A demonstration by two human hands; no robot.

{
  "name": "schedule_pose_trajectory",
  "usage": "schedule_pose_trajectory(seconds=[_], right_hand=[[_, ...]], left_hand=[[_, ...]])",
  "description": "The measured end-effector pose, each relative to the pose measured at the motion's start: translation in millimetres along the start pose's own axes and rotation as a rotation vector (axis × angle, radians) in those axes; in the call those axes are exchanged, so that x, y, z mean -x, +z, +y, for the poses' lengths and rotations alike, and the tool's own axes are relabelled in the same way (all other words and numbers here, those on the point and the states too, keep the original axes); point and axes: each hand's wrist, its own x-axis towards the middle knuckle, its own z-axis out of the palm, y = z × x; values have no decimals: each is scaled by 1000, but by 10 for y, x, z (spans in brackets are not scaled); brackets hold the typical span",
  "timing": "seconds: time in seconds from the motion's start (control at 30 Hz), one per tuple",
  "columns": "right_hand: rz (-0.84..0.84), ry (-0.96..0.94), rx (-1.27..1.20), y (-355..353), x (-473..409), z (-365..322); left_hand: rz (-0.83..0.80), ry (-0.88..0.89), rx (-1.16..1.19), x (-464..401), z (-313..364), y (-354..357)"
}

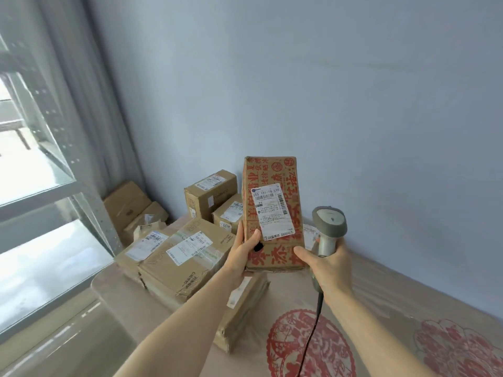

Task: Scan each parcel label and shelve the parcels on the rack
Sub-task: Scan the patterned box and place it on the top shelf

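I held the parcel [273, 213] upright above the tabletop [381, 308], its white label [273, 210] facing me. My left hand [241, 253] gripped its lower left edge, thumb curled across the front, the other fingers hidden behind. My right hand [325, 265] was wrapped round the handle of the scanner [328, 227], thumb touching the parcel's lower right corner; the scanner's head stood just beside the parcel, and its black cord [313, 327] hung down over the tabletop. More boxes [187, 257] lay piled on the tabletop's left end. The rack [49, 112] stood at the far left.
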Motion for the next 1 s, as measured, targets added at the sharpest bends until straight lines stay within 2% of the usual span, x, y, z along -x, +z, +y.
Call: schedule_pose_trajectory(seconds=[0.13,0.27,0.47,0.73,0.9,1.0], right_hand=[[-107,-39,-26,469,46,-137],[-233,-73,-70,1060,182,-350],[-361,-133,-151,2034,471,-730],[-412,-229,-181,3374,992,-1236],[-434,-333,-192,4030,1219,-1725],[-434,-335,-227,4319,1243,-2092]], left_hand=[[60,156,-2,173,335,-456],[174,208,-61,469,717,-922],[287,270,-32,859,1252,-1817],[332,368,-39,1352,2050,-3028],[375,417,-56,1622,2606,-3561],[410,402,-65,1738,2947,-3787]])
